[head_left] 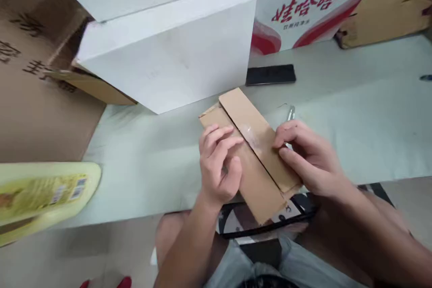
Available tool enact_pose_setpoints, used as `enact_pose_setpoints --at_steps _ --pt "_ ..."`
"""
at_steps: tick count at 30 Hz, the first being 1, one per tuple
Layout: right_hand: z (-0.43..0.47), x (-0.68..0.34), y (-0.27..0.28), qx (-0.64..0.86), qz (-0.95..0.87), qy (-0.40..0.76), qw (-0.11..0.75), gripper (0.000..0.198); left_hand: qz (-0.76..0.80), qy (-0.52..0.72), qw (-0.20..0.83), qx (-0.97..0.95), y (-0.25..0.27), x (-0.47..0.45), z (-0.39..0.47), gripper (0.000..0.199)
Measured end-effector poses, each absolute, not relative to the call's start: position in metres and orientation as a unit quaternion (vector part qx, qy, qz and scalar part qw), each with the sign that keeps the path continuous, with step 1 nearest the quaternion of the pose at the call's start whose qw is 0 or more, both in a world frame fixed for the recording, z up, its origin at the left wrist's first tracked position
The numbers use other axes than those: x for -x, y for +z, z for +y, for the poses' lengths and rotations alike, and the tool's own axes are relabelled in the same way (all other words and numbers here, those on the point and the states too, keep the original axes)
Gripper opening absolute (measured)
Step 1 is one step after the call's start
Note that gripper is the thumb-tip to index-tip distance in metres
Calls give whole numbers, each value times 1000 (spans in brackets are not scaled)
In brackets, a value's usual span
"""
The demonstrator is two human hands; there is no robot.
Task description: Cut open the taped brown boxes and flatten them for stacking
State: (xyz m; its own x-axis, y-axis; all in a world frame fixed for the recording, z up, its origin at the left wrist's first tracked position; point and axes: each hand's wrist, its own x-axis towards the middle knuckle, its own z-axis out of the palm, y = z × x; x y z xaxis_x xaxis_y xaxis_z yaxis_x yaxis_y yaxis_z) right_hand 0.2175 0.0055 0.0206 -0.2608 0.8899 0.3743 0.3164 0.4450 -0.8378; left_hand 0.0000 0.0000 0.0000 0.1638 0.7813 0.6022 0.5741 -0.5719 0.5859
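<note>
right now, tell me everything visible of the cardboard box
The cardboard box looks flat, brown and oblong, two panels divided by a dark line, a shiny, tape-like patch on one. It slants across the table, near end past the edge. The left hand rests on it; the right hand touches its right side.

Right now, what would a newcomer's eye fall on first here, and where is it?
Likely the tan carton, slanted across the table's near edge, the left hand over it and the right hand at its right side. Next, the big white box behind it and the red lettering at upper right, then the yellow package at lower left.
</note>
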Motion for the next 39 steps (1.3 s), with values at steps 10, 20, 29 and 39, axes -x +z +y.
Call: enact_pose_setpoints --at_steps 10,20,29,39 --pt "7 -217 26 411 -718 359 432 8 451 454 132 -757 0 7 0 28" --pt "9 -218 10 498 -691 417 317 23 477 519 235 -669 4 43 7 19" --pt "6 -209 10 472 -731 465 162 46 623 466 379 -501 24 94 2 40" --pt "7 -206 5 494 -660 504 259 37 650 347 529 -422 17 70 9 89"
